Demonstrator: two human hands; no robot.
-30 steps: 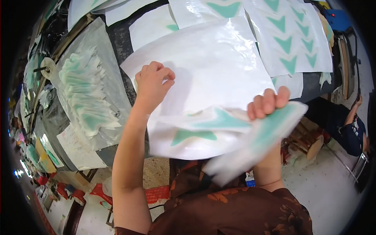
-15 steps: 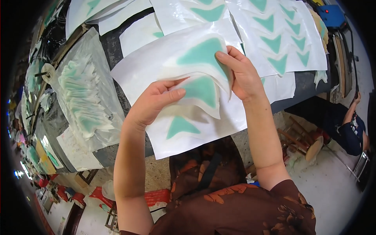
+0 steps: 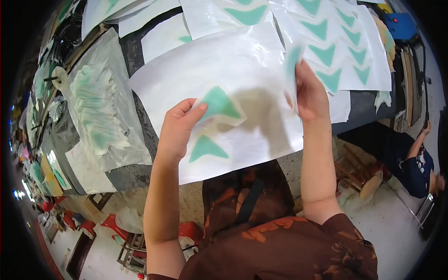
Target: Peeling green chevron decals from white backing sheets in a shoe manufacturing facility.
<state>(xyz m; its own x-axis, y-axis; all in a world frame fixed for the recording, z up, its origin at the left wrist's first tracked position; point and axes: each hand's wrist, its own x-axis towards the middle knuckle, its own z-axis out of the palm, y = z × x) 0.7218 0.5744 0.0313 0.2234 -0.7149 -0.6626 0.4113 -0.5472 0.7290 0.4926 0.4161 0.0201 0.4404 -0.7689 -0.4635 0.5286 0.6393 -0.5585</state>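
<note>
My left hand [image 3: 176, 130] pinches the left edge of a teal arrowhead-shaped cutout [image 3: 218, 101] with a pale border, thumb on top. It lies over or just above a large glossy white sheet [image 3: 252, 51]. On that sheet, just below, rests another teal arrowhead [image 3: 208, 149]. My right hand [image 3: 311, 93] is raised at the sheet's right side, closed on a second cutout [image 3: 292, 63], seen nearly edge-on and smeared by motion. A shadow falls on the sheet between my hands.
More white sheets with rows of teal arrowheads [image 3: 322, 55] cover the far table. At left, a clear plastic bag [image 3: 112, 154] holds a stack of cutouts. A blue box [image 3: 400, 27] stands far right. Another person [image 3: 413, 163] and a wooden stool [image 3: 371, 185] are at right.
The two cutouts, overlapping between my hands before, are now apart. My right hand has moved right with one; the left keeps the other. The white sheet beneath shows more.
</note>
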